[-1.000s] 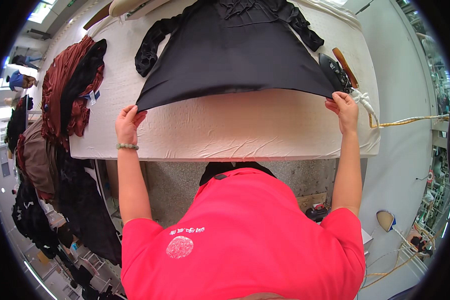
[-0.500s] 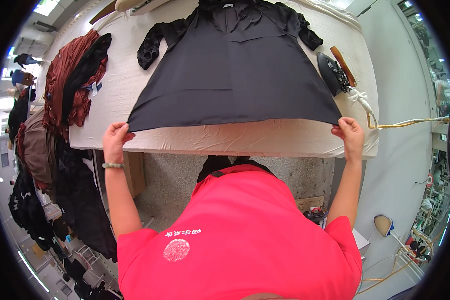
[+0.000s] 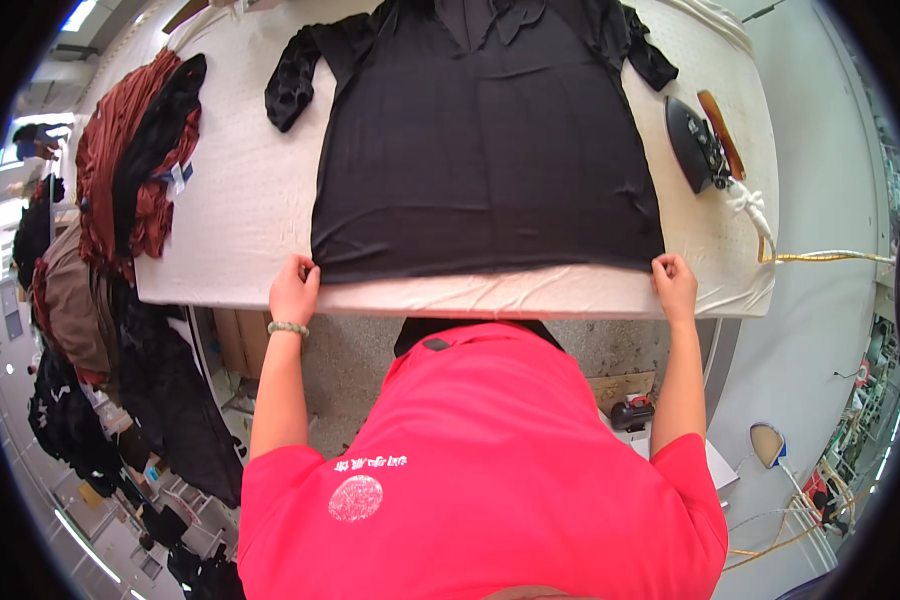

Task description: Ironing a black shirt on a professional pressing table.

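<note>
A black blouse [image 3: 490, 160] lies spread on the pale padded table [image 3: 230, 200], its neckline away from me and its hem along the near edge. My left hand [image 3: 295, 285], with a beaded bracelet at the wrist, pinches the hem's left corner. At the right corner, my right hand [image 3: 676, 283] pinches the hem too. Between the hands the hem runs nearly straight, and faint creases cross the fabric above it. The upper part of the neckline is cut off by the top of the picture.
On the table's right stands an iron [image 3: 700, 145] with a wooden handle, its wrapped hose [image 3: 820, 257] leading off to the right. Rust-red and black garments [image 3: 135, 160] are heaped at the left edge. More dark clothes [image 3: 170, 390] hang below them. A second iron [image 3: 767, 445] is at lower right.
Both hands have moved inward, closer together, and slightly nearer to me. The blouse has shifted toward the top of the picture's centre, its flared hem now narrower and its sides straighter.
</note>
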### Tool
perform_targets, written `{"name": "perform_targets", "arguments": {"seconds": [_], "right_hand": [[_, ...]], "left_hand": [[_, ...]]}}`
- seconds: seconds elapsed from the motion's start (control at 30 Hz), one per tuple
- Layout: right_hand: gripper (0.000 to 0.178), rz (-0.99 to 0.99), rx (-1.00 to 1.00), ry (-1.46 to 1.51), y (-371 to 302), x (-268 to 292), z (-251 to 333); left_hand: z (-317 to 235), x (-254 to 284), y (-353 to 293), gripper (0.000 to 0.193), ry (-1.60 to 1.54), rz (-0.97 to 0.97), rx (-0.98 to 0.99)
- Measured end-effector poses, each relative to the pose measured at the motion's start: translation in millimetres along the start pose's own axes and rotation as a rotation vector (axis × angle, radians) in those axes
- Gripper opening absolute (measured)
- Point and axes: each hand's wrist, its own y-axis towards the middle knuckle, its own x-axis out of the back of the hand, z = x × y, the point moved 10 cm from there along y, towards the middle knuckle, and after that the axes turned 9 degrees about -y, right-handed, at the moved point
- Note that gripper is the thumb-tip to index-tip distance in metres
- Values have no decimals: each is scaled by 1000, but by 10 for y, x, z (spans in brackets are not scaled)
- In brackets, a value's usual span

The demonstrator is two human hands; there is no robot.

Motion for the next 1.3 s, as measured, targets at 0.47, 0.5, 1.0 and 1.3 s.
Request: {"name": "perform_targets", "arguments": {"seconds": [0.47, 0.5, 1.0, 1.3], "right_hand": [[37, -79, 663, -550, 2077, -306, 4219], [37, -118, 746, -545, 2304, -416, 4562], [38, -34, 680, -654, 3919, -871, 5417], [34, -173, 828, -520, 4010, -878, 5449]], "left_hand": [[-3396, -43, 3969, 70, -117, -111, -430], [-3561, -147, 4110, 70, -114, -119, -428], [-3684, -641, 4661, 39, -216, 115, -422], [-3797, -617, 4825, 43, -97, -255, -469]]}}
